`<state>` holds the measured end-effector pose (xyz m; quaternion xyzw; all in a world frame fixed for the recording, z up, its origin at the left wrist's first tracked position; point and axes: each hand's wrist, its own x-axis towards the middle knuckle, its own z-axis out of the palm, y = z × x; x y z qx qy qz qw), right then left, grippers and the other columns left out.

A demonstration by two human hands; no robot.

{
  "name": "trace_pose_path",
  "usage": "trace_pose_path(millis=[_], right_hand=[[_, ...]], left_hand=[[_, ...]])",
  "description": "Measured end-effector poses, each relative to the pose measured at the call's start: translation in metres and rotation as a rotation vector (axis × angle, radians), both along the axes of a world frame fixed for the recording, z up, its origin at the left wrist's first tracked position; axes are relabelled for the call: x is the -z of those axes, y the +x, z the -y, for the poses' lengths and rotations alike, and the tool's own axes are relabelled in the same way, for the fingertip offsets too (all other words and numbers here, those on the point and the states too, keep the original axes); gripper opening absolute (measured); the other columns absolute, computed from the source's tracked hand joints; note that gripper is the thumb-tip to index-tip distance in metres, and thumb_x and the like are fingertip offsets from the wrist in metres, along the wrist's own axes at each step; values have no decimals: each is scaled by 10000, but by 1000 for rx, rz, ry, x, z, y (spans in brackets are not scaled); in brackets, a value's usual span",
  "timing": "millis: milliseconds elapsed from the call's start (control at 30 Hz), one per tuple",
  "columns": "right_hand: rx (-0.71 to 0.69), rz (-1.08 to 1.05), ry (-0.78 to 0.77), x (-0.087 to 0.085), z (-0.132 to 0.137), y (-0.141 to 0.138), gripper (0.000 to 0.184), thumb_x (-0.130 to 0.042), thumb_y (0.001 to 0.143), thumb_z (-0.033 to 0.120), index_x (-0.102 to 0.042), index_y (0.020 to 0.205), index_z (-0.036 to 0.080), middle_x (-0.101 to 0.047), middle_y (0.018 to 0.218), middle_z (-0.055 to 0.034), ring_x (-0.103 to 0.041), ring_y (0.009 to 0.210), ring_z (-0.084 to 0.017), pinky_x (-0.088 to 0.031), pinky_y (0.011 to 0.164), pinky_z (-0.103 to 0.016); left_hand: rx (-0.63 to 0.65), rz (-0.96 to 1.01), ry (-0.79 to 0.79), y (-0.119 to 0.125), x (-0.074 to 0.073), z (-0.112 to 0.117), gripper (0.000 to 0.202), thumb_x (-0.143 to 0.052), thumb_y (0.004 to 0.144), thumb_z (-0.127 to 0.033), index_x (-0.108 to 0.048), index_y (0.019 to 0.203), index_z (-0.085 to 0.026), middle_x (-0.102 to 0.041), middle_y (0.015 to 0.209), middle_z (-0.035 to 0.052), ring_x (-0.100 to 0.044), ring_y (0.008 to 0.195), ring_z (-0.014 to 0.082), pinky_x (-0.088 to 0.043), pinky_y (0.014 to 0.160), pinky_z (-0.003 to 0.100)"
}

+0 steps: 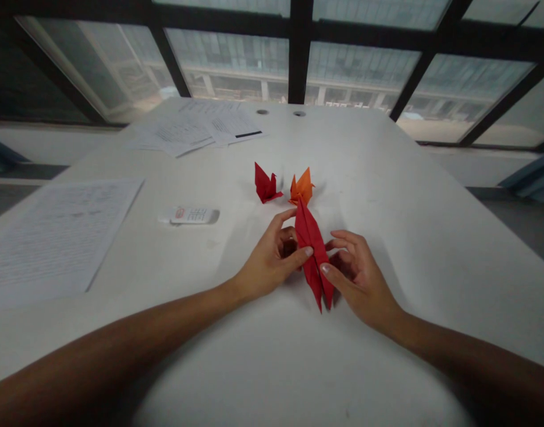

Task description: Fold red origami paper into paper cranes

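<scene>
While both hands are on the same piece, the left hand (pixel 272 258) looks like the firmer hold: thumb flat on top of the red folded paper (pixel 311 234), fingers tucked behind its left edge. On the other side, the right hand (pixel 363 279) has it pinched too, thumb over the lower right edge, the other fingers bent, some of them hidden behind it. So the long red piece sits right between the two hands, tilted, with one tip pointing away from the person and two narrow points at the near end.

Just beyond the grip there's an orange paper crane (pixel 304 188), partly behind that far tip (can't tell if they touch), and a red paper crane (pixel 265 187) just left of it. Left of the grip lies a white tube (pixel 192 215) with red print, and farther left a printed sheet (pixel 54 237). More loose papers (pixel 187 127) lie beyond, far left on the white table (pixel 409 196).
</scene>
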<state>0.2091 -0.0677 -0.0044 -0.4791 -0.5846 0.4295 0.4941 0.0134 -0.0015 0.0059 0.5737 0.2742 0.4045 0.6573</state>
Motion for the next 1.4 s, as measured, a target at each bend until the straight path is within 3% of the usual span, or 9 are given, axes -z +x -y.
trace_pose_path(millis=[133, 233, 400, 600, 800, 1067, 1200, 1400], right_hand=[[-2, 292, 225, -3, -1, 5, 583, -709, 906, 238, -494, 1431, 375, -567, 1314, -69, -661, 974, -211, -586, 855, -408], [-27, 441, 303, -9, -2, 6, 403, -695, 894, 185, -606, 1262, 325, -620, 1186, -58, -634, 1053, -240, -545, 918, -417], [-46, 427, 208, -14, -5, 7, 120, -658, 910, 195, -584, 974, 264, -629, 924, -14, -601, 804, -187, -504, 734, -340], [-25, 293, 17, -8, -9, 10, 212, -684, 899, 250, -482, 834, 250, -531, 772, 35, -505, 686, -151, -432, 637, -295], [-49, 77, -55, -3, -13, 13, 71, -628, 949, 246, -557, 943, 244, -593, 849, 22, -569, 743, -151, -458, 685, -288], [-21, 112, -93, -7, -13, 14, 215, -655, 975, 398, -595, 857, 228, -561, 715, 37, -506, 631, -131, -412, 599, -278], [-28, 12, -126, -3, -16, 15, 167, -727, 924, 366, -633, 924, 227, -653, 806, 14, -604, 720, -149, -475, 673, -286], [-9, -100, -130, 2, -21, 16, 201, -757, 900, 346, -615, 992, 237, -691, 867, 12, -634, 757, -143, -486, 688, -272]], left_hand=[[82, -45, 13, 0, -2, 4, 842, -749, 913, -227, -247, 1586, -298, -622, 866, -22, -588, 689, 101, -464, 615, 214], [111, -50, 49, -1, -1, 4, 861, -729, 934, -248, -219, 1623, -320, -609, 853, -29, -536, 643, 77, -427, 577, 191], [146, -159, 185, -3, 1, 0, 670, -660, 981, -302, -371, 1585, -292, -618, 884, -4, -565, 723, 105, -467, 661, 222], [125, -274, 275, -2, 1, 0, 354, -587, 1013, -347, -600, 1337, -206, -642, 936, 26, -562, 738, 121, -469, 675, 245], [118, -372, 280, -1, -4, 2, 207, -593, 1000, -359, -613, 1100, -178, -629, 856, 4, -533, 690, 117, -439, 638, 241], [88, -423, 270, -2, -8, -1, 289, -670, 943, -400, -505, 837, -186, -462, 690, -58, -391, 605, 89, -338, 564, 218], [106, -262, 146, -2, -3, -4, 225, -714, 896, -280, -525, 988, -197, -576, 849, -13, -543, 719, 121, -443, 653, 247], [157, -15, -55, -3, 3, -12, 563, -800, 844, -248, -465, 1297, -237, -660, 930, -3, -639, 833, 145, -501, 805, 292]])
